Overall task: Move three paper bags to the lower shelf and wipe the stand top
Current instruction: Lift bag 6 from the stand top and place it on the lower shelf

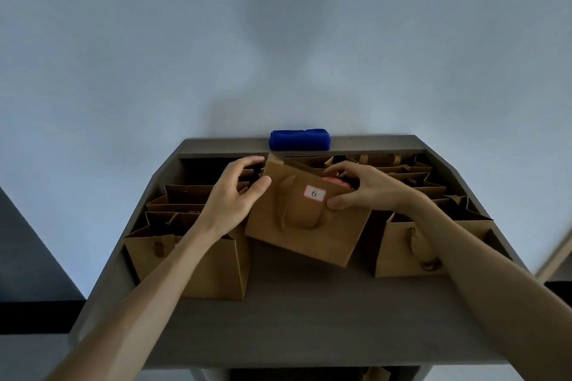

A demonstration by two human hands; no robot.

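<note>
Both hands hold one brown paper bag [305,223] up above the grey stand top [288,318]. The left hand [230,195] grips the bag's left top edge, thumb in front and fingers curled behind. The right hand [368,187] pinches the bag's right top edge, thumb on the front just beside a small white label [314,193] with a number on it (it looks like a 6). The bag is tilted, with its left side higher than its right. A brown handle [298,213] hangs down its front, and something pink [335,180] peeks out of the top.

More brown bags stand on the stand. A row of them [185,244] sits on the left and another row [433,226] sits on the right, with a bare gap between them under the held bag. A folded blue cloth [299,139] lies on the far ledge, touching the wall.

The wall [278,40] behind is plain and pale, with a soft shadow in the middle. The light is dim. Low down, under the stand top, the top of one more bag [376,374] shows.
</note>
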